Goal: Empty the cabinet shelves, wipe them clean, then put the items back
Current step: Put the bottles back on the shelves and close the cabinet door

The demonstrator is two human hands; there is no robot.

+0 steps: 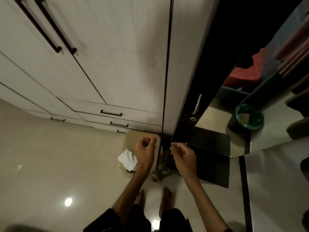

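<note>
I stand facing a white cabinet (93,52) with long black handles and drawers (111,113) below. To its right is a dark cabinet door (197,77) with a silver handle (197,104) and a mirror panel (267,91). My left hand (145,148) is raised in front of me with curled fingers and nothing visible in it. My right hand (183,154) is level with it, fingers curled too, in line with the dark door's lower corner. Whether it touches the door is unclear. The shelves are hidden behind the closed doors.
A cardboard box (133,136) stands on the glossy floor by the cabinet base, with a white cloth or paper (127,159) against it. A dark mat (212,164) lies before the mirror. The mirror reflects a green-lined bin (249,117). My bare feet (165,195) are below.
</note>
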